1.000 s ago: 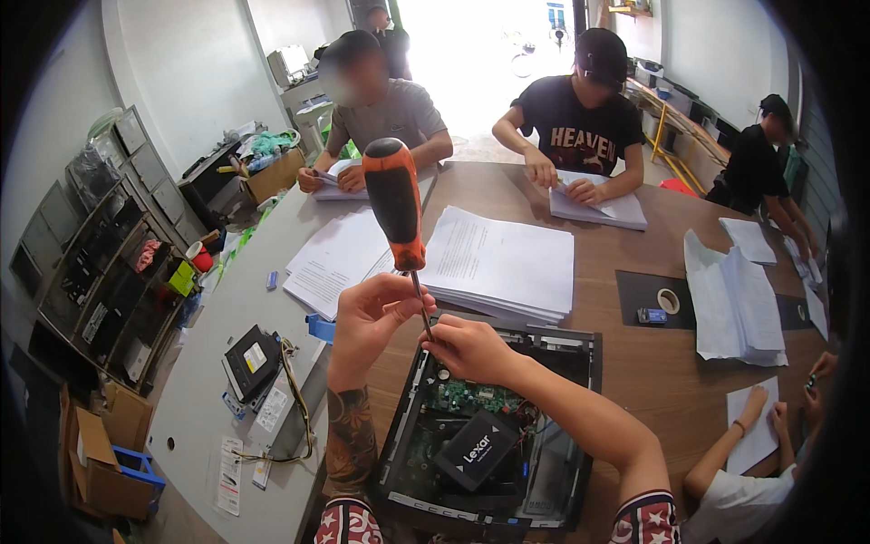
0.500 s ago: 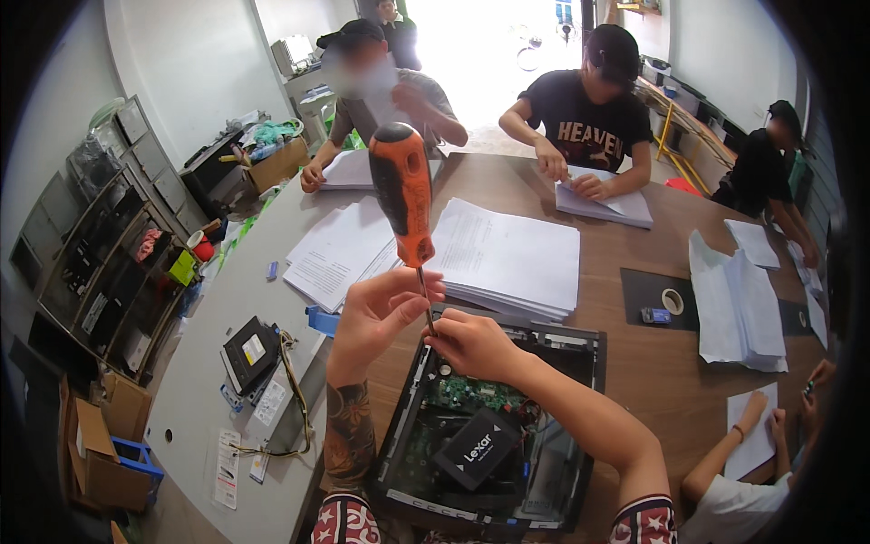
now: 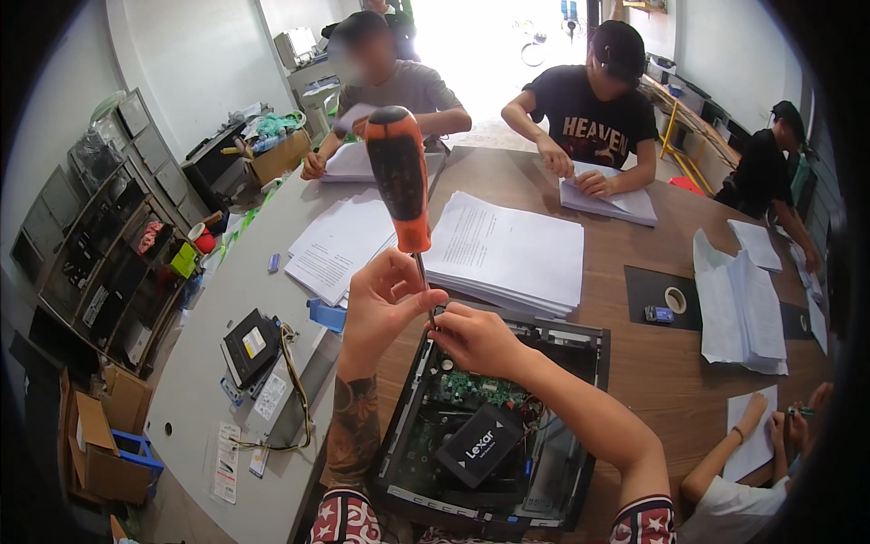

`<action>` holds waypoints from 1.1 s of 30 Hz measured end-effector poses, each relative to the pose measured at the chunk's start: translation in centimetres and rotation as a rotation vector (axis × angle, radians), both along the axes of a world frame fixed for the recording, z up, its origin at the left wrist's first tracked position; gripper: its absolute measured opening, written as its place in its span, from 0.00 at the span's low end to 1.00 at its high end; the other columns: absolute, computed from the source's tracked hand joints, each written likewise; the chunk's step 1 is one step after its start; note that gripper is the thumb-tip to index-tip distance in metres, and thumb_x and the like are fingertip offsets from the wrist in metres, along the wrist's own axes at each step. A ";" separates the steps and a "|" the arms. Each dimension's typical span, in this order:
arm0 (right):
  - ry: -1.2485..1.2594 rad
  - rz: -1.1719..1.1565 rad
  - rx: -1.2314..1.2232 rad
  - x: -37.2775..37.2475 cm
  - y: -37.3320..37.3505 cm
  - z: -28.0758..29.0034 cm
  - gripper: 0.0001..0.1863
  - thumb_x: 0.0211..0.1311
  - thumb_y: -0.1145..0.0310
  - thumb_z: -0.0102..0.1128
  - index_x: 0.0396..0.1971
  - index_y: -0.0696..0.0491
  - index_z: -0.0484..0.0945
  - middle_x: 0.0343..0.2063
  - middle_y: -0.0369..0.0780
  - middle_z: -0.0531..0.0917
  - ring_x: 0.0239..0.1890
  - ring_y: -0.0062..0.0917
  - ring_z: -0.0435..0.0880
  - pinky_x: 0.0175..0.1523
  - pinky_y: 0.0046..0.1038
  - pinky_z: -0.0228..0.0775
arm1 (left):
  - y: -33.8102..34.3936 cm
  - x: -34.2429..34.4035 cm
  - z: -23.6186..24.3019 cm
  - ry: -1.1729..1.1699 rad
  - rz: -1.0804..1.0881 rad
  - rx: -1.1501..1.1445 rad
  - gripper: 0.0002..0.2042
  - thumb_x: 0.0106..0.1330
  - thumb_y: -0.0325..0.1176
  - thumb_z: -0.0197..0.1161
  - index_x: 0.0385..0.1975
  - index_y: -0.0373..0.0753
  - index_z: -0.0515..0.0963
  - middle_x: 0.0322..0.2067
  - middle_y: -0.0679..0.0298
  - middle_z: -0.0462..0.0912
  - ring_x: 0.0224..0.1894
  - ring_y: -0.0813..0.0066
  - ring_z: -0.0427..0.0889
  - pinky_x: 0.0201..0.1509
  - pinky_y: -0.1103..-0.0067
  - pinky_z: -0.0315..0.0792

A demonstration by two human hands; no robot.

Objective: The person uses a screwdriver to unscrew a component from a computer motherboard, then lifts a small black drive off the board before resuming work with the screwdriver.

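Note:
An orange and black screwdriver (image 3: 397,177) stands nearly upright, handle up. My left hand (image 3: 385,299) closes its thumb and fingers around the shaft, just below the handle. Pinched at the shaft's lower end, the fingers of my right hand (image 3: 480,337) cover the tip; anything small between them is hidden. Below both hands lies an opened black computer case (image 3: 602,372). Inside it are a green circuit board (image 3: 476,391) and a black solid-state drive (image 3: 478,444), which rests tilted near the middle.
Left of the case lie a metal power supply (image 3: 283,385) with cables and a black optical drive (image 3: 250,343). Paper stacks (image 3: 507,245) stand beyond my hands. A tape roll (image 3: 675,300) sits on a dark panel at right. Other people handle papers around the table.
My left thumb and fingers, looser around the shaft before, have closed on it. The screwdriver's handle has shifted slightly up and left. My right hand stays at the tip.

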State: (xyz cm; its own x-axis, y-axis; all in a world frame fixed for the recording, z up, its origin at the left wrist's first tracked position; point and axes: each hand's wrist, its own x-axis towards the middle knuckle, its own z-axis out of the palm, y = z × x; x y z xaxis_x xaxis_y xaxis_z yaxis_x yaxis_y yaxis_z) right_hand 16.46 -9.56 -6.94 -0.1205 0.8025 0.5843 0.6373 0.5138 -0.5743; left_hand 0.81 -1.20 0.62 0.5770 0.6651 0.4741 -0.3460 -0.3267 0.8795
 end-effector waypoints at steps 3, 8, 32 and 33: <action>-0.028 0.006 -0.024 0.2 -0.1 0.0 0.08 0.64 0.66 0.62 0.34 0.56 0.79 0.29 0.42 0.77 0.26 0.41 0.79 0.31 0.39 0.71 | -0.5 -0.1 0.6 0.013 -0.061 -0.028 0.06 0.60 0.21 0.69 0.35 0.32 0.80 0.35 0.66 0.81 0.40 0.80 0.79 0.50 0.76 0.75; -0.023 0.027 -0.015 -0.2 0.0 -0.1 0.08 0.64 0.66 0.62 0.34 0.56 0.78 0.29 0.41 0.77 0.27 0.41 0.79 0.30 0.39 0.71 | 0.1 -1.3 0.6 0.074 -0.191 0.062 0.06 0.65 0.22 0.63 0.40 0.30 0.81 0.39 0.62 0.81 0.44 0.77 0.80 0.53 0.74 0.75; -0.020 0.014 -0.024 -0.1 -0.2 -0.2 0.08 0.65 0.67 0.61 0.37 0.56 0.79 0.31 0.42 0.79 0.28 0.41 0.80 0.32 0.38 0.72 | -0.2 -0.6 0.6 0.060 -0.007 0.074 0.08 0.58 0.22 0.71 0.32 0.34 0.78 0.34 0.64 0.81 0.40 0.78 0.81 0.49 0.75 0.77; -0.022 0.015 -0.027 -0.1 -0.2 -0.2 0.08 0.65 0.67 0.61 0.37 0.56 0.79 0.31 0.42 0.79 0.28 0.41 0.80 0.32 0.38 0.72 | -0.1 -0.7 0.5 0.049 -0.022 0.075 0.07 0.58 0.22 0.71 0.33 0.34 0.78 0.34 0.64 0.82 0.41 0.78 0.81 0.48 0.76 0.77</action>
State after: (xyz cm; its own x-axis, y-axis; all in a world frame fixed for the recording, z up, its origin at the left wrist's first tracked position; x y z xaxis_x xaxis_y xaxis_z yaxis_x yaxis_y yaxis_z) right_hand 16.35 -9.77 -7.12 -0.1454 0.8160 0.5595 0.6418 0.5082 -0.5743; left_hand 0.16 -1.27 1.07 0.6153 0.6153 0.4928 -0.3108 -0.3852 0.8689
